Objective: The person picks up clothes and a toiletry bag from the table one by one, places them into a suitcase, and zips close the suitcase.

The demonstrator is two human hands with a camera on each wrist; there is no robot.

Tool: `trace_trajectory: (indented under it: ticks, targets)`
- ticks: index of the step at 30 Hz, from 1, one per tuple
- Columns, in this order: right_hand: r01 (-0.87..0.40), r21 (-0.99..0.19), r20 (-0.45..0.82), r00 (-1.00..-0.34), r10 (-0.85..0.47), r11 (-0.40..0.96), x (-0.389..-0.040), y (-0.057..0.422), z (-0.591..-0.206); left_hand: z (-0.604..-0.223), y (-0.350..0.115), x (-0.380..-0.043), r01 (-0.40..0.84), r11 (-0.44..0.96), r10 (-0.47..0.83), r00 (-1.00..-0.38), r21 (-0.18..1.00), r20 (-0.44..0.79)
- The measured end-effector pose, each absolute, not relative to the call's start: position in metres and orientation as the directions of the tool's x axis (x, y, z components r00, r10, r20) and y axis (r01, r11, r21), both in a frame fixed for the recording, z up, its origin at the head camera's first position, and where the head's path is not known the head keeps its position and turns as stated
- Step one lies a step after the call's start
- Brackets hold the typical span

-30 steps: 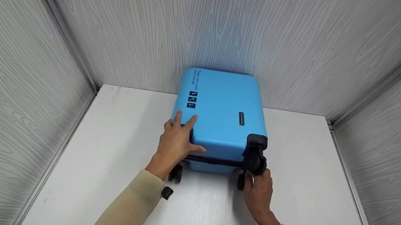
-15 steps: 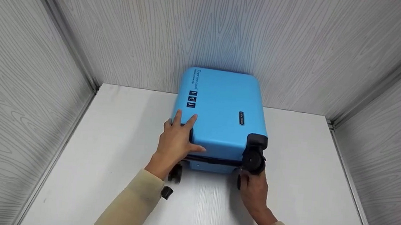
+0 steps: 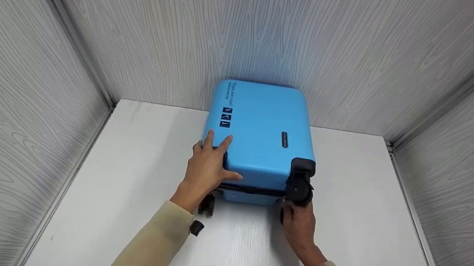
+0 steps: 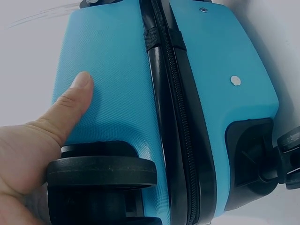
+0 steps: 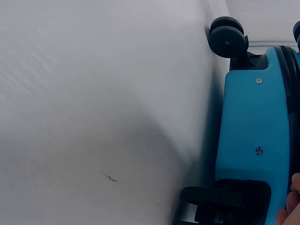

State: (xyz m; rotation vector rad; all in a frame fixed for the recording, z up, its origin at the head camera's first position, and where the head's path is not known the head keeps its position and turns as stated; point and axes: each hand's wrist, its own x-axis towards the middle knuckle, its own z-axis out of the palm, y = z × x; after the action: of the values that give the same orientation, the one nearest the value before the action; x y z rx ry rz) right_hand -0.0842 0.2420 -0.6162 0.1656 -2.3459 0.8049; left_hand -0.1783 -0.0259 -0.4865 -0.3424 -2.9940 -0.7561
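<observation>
A light blue hard-shell suitcase [image 3: 263, 122] lies flat, its wheeled end towards me. My left hand [image 3: 204, 168] rests on its near left corner, fingers spread over the top and thumb along the end face. In the left wrist view that thumb [image 4: 70, 103] lies straight beside a black wheel [image 4: 101, 171]. A black zipper [image 4: 180, 108] runs between the two shell halves. Below the upper right wheel [image 3: 299, 190], my right hand [image 3: 300, 228] has its fingers curled in a pinch at the zipper. The zipper pull is mostly hidden by the fingers [image 5: 293, 201].
The suitcase lies on a white surface [image 3: 145, 150], its far end against the grey wood-grain back wall [image 3: 263, 32]. Side walls stand at left [image 3: 21, 101] and right [image 3: 461, 169]. Lower wheels [image 3: 206, 205] jut out towards me.
My right hand has shifted slightly left and inward under the upper right wheel, which has turned a little. My left hand and the suitcase have hardly moved.
</observation>
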Motion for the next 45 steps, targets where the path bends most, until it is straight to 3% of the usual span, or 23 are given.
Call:
trace_trajectory:
  ticks: [14,32,45]
  targets:
    - [-0.325,-0.536,0.562,-0.826,0.043,0.779,-0.088,0.222,-0.614,-0.486,-0.025,-0.178,0.216,0.855,0.208,-0.976,0.472,0.069]
    - [-0.438,-0.375,0.683,-0.727,-0.077,0.817,-0.094,0.213,-0.616,-0.487,-0.026,-0.178,0.228,0.864,0.209,-0.974,0.449,0.093]
    - [-0.477,-0.353,0.665,-0.733,-0.143,0.805,-0.101,0.189,-0.611,-0.486,-0.026,-0.179,0.224,0.866,0.209,-0.974,0.448,0.084]
